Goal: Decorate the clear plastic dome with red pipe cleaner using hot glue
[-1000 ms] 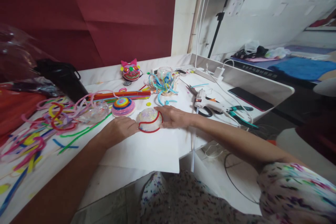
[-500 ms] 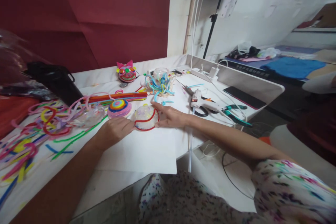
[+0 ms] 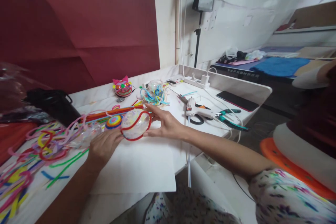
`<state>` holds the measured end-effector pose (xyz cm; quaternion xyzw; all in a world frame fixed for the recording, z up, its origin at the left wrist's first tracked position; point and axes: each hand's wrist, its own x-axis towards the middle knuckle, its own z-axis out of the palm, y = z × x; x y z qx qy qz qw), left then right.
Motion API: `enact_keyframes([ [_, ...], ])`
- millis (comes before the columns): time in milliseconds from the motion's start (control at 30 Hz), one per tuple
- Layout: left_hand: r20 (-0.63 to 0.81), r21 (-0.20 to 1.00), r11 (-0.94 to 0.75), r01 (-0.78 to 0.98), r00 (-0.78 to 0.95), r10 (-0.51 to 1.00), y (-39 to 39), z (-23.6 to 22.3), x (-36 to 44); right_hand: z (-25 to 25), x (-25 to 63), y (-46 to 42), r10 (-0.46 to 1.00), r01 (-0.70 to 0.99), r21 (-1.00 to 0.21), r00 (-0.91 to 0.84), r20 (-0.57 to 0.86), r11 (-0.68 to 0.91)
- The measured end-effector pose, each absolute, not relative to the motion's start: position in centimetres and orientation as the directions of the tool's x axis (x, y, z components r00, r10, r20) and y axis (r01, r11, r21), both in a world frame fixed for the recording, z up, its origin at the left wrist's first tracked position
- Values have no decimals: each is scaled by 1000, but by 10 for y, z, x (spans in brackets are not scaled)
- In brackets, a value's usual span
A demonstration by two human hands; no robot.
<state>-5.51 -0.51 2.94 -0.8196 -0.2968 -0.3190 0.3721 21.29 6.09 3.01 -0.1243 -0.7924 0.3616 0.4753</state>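
A clear plastic dome (image 3: 131, 125) with red pipe cleaner round its rim and a red strand curving across it is held up between both hands. My left hand (image 3: 105, 146) pinches its left edge. Thumb and fingers of my right hand (image 3: 166, 123) grip it from the right side. Just behind it, partly covered, sits a dome wound with coloured rings (image 3: 113, 121). White paper (image 3: 141, 168) lies under the hands. Farther back stands a pink cat-like face figure (image 3: 123, 87).
Many loose pipe cleaners (image 3: 23, 178) spread over the left side, with a black holder (image 3: 49, 105) behind them. To the right lie a white glue gun (image 3: 193, 108), teal-handled pliers (image 3: 231, 119) and a phone (image 3: 236, 100). A power strip (image 3: 196, 82) and cords run behind.
The clear dome has been lifted and tipped, so its red-edged rim turns more towards me. Both hands moved with it, and the camera view has shifted.
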Motion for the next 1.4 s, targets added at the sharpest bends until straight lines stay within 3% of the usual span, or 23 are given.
enact_keyframes([
  [200,806,-368,-533,762,547,226,-3,27,-56,34,206,49,558,-105,-642,-404,725,759],
  [333,847,-263,-526,809,455,276,-9,30,-51,39,204,44,543,-132,-623,-375,751,771],
  [767,826,47,-577,815,293,481,-24,35,-33,28,207,48,717,-330,-845,-450,533,421],
  [900,812,217,-601,769,200,549,-24,33,-26,22,212,50,734,-342,-890,-512,446,303],
  [1133,691,638,-608,473,-2,723,-24,24,-17,17,216,52,708,-294,-925,-598,376,242],
  [1267,688,677,-627,386,-32,725,-25,24,-16,15,217,51,694,-277,-929,-618,369,246],
  [1400,727,646,-640,416,-81,681,-28,28,-12,15,217,48,690,-278,-933,-630,357,228],
])
